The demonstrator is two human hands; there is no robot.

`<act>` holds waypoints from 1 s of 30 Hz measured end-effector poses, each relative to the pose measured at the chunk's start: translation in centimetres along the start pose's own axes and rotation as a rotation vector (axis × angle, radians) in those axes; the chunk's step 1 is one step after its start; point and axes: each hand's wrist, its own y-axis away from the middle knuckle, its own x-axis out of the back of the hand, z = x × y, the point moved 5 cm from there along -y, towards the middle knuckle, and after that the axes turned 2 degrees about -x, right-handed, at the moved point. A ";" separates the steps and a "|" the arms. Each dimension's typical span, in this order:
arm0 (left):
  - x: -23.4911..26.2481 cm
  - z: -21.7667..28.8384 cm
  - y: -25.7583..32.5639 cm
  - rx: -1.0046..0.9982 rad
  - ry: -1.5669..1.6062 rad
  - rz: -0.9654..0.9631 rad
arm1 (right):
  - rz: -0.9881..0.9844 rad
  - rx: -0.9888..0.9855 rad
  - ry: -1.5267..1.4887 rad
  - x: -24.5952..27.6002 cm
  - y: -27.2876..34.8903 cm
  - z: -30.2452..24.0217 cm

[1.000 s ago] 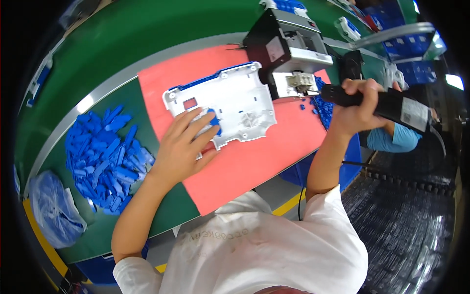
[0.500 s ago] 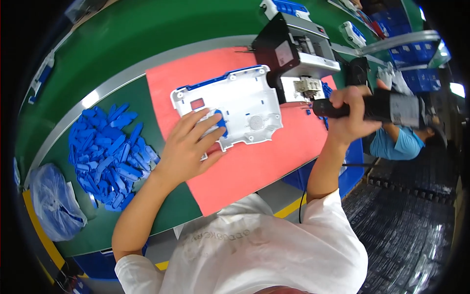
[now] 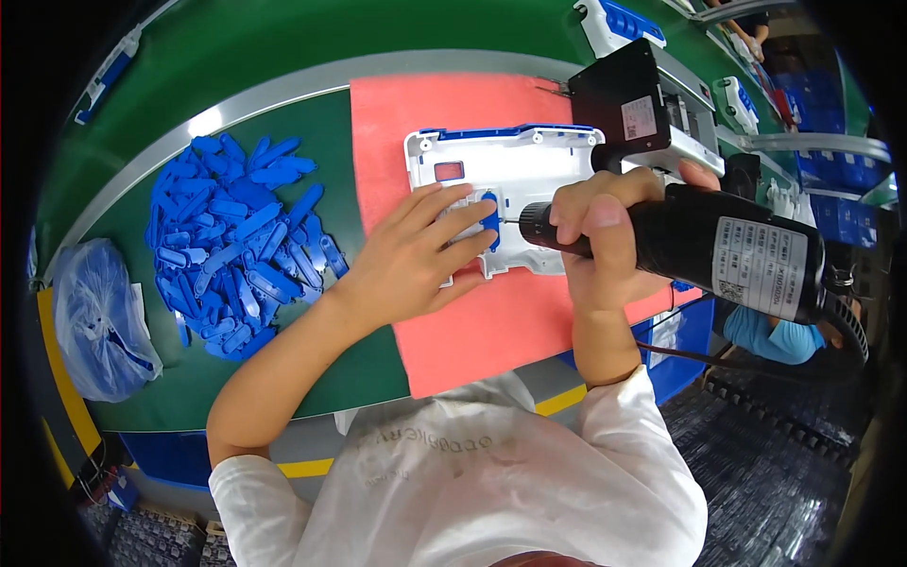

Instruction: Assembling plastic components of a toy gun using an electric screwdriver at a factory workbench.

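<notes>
A white plastic housing (image 3: 529, 170) with a blue far edge lies on a salmon-red mat (image 3: 444, 113). My left hand (image 3: 416, 250) presses flat on the housing, its fingertips on a small blue clip (image 3: 489, 215) set into it. My right hand (image 3: 605, 236) grips a black electric screwdriver (image 3: 718, 250), held sideways. The screwdriver's thin bit touches the housing right beside the blue clip.
A heap of several loose blue clips (image 3: 241, 241) lies on the green bench (image 3: 189, 57) to the left. Further left sits a clear plastic bag (image 3: 94, 317). A black box-shaped device (image 3: 633, 109) stands behind the housing. Blue crates (image 3: 841, 203) and another person's sleeve (image 3: 770, 335) are at right.
My right hand has brought the screwdriver in from the right and down to the housing, bit now at the blue clip. My left hand stays on the housing.
</notes>
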 end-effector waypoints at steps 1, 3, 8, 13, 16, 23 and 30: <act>0.0 0.0 -0.1 0.005 0.007 -0.012 | 0.077 -0.022 -0.068 0.1 0.1 0.1; 0.1 0.0 -0.1 0.013 0.016 -0.024 | 0.141 -0.035 -0.141 0.3 0.0 0.2; 0.1 0.0 -0.1 0.022 0.018 -0.026 | 0.160 -0.052 -0.213 -0.3 0.0 0.5; 0.0 -0.1 0.0 0.027 0.017 -0.025 | 0.162 -0.034 -0.237 -0.2 0.1 0.7; 0.0 0.0 0.0 0.027 0.019 -0.021 | 0.070 -0.053 -0.078 -0.2 0.1 0.5; 0.1 0.0 0.0 0.022 0.018 -0.013 | 0.017 -0.010 -0.089 -0.1 0.1 0.5; 0.1 0.0 0.0 0.027 0.027 -0.009 | 0.154 -0.043 -0.208 -0.4 0.2 0.6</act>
